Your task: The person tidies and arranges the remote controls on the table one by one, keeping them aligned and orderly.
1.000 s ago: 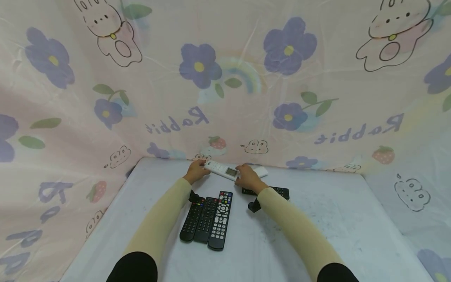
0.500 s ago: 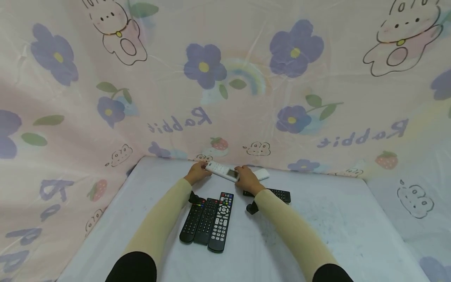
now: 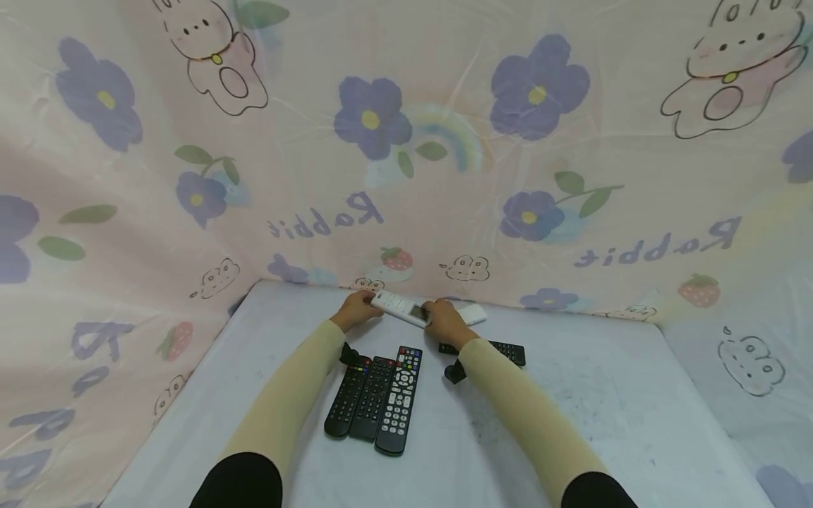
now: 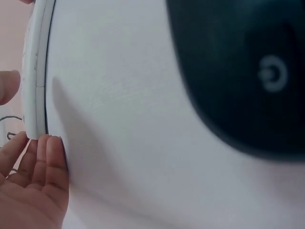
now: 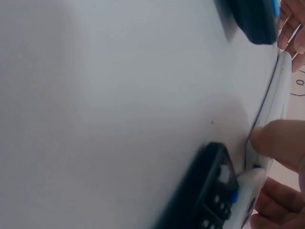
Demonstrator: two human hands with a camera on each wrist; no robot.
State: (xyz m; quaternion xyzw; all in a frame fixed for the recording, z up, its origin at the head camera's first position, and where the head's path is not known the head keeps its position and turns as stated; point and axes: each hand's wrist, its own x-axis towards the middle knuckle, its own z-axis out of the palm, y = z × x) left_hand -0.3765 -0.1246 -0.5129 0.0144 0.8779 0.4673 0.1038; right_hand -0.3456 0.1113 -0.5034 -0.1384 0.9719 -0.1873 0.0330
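A white air conditioner remote (image 3: 396,306) with a grey screen lies slantwise at the table's back edge. At its left end is my left hand (image 3: 357,310); in the left wrist view its fingertips (image 4: 53,148) meet the end and a thumb lies close over the top face. My right hand (image 3: 446,323) grips the other end near the screen, with the thumb (image 5: 279,143) against the near side in the right wrist view. A second white remote (image 3: 473,314) shows just beyond that hand, partly hidden. The sleeve partly covers a black remote (image 3: 508,351).
Three black remotes, left (image 3: 346,401), middle (image 3: 372,398) and right (image 3: 399,400), lie side by side on the white table (image 3: 603,402), nearer than the hands. A patterned rabbit-and-flower curtain (image 3: 432,204) rises right behind the back edge.
The head view has shifted slightly. Both hands stay at the ends of the white air conditioner remote, which keeps nearly the same place.
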